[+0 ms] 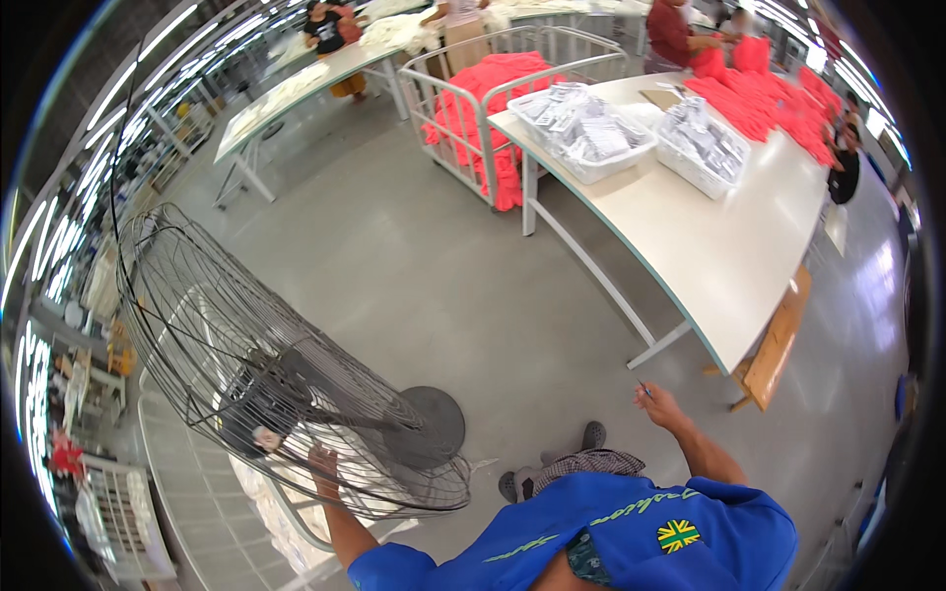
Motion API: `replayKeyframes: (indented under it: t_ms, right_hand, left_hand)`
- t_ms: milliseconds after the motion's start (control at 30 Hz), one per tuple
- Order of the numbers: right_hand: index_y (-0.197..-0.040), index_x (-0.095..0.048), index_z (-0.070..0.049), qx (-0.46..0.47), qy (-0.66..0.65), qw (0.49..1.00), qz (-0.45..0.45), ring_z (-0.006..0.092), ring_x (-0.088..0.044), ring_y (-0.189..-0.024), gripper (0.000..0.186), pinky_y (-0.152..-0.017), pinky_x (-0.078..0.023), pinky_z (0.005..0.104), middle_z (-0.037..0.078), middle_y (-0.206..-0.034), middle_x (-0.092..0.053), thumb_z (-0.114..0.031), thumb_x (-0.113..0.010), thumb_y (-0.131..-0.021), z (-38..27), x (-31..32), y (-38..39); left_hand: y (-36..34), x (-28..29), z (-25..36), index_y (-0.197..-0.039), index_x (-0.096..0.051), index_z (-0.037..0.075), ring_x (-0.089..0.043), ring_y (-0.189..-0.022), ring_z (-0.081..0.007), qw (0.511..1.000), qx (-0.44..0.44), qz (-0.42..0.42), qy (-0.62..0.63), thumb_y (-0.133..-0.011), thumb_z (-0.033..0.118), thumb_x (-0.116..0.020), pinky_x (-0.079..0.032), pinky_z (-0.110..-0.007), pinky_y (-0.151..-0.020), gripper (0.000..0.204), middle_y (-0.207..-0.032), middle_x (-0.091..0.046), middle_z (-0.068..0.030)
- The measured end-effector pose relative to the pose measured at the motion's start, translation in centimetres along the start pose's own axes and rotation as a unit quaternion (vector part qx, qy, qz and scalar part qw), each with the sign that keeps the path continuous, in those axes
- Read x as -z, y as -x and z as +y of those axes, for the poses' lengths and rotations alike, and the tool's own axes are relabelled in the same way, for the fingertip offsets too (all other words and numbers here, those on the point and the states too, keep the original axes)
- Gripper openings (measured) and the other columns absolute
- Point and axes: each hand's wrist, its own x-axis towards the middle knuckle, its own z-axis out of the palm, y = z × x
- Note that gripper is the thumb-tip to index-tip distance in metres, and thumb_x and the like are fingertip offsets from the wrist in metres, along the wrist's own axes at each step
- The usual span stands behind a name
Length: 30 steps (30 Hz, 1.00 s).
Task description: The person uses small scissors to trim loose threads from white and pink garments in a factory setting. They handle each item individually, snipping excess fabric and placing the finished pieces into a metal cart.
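My left hand (323, 467) is at the lower left, partly behind the wires of a large grey standing fan (431, 422), fingers curled beside a white cart's rail (303, 524); what exactly they grip is unclear. White cloth (266, 502) lies in that cart. My right hand (654, 402) is at the lower right, fingers closed on a small thin tool (642, 387), just short of a white table's leg. My feet in dark clogs (592, 436) stand on the grey floor between fan and table.
The white table (739, 266) holds two tubs (581, 128) of small white packets and red cloth (749, 94); a wooden bench (778, 345) sits beside it. A railed cart (473, 148) holds more red cloth. Other people (670, 30) stand at tables behind.
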Motion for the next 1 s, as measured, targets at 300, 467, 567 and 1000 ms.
replayKeyframes:
  t_ms: [300,467,567,1000]
  right_hand:
    - [-0.108,-0.056,0.001,0.078,-0.046,0.991,-0.098,0.0151,-0.059,-0.073,0.03,-0.068,-0.049,0.0293,0.009,-0.084,-0.064,-0.027,-0.046,-0.099,-2.4,7.0,-15.3]
    - [-0.111,-0.055,0.002,0.133,-0.042,0.983,-0.121,0.0129,-0.059,-0.079,0.031,-0.074,-0.048,0.0267,0.008,-0.088,-0.064,-0.026,-0.046,-0.1,-6.8,9.5,-23.4]
    - [-0.113,-0.057,-0.002,0.142,-0.015,0.984,-0.109,0.0151,-0.059,-0.081,0.032,-0.076,-0.048,0.0294,0.008,-0.09,-0.065,-0.029,-0.047,-0.099,-7.7,8.2,-30.1]
    - [-0.113,-0.059,-0.005,0.056,0.022,0.993,-0.099,0.0162,-0.061,-0.077,0.031,-0.073,-0.048,0.0298,0.005,-0.082,-0.065,-0.03,-0.048,-0.097,-13.5,6.7,-45.4]
  left_hand:
    - [36.5,-6.7,-9.1,-0.07,-0.062,0.004,-0.06,-0.063,-0.0232,0.634,0.269,-0.064,-0.722,-0.081,0.016,-0.056,-0.045,-0.041,-0.056,0.018,-0.069,-0.063,-0.0102]
    - [45.8,-24.7,-19.5,-0.082,-0.063,0.006,-0.062,-0.058,-0.0188,0.798,0.242,-0.173,-0.524,-0.088,0.027,-0.053,-0.047,-0.037,-0.053,0.025,-0.071,-0.066,-0.0068]
    - [42.2,-32.0,-23.3,-0.091,-0.066,0.002,-0.063,-0.058,-0.0212,0.83,0.326,-0.139,-0.431,-0.089,0.027,-0.051,-0.048,-0.038,-0.055,0.029,-0.076,-0.069,-0.0097]
    - [-9.1,-50.0,-19.7,-0.094,-0.06,0.005,-0.058,-0.061,-0.0148,0.905,0.351,-0.052,-0.234,-0.087,0.016,-0.053,-0.047,-0.03,-0.054,0.015,-0.075,-0.064,-0.0047]
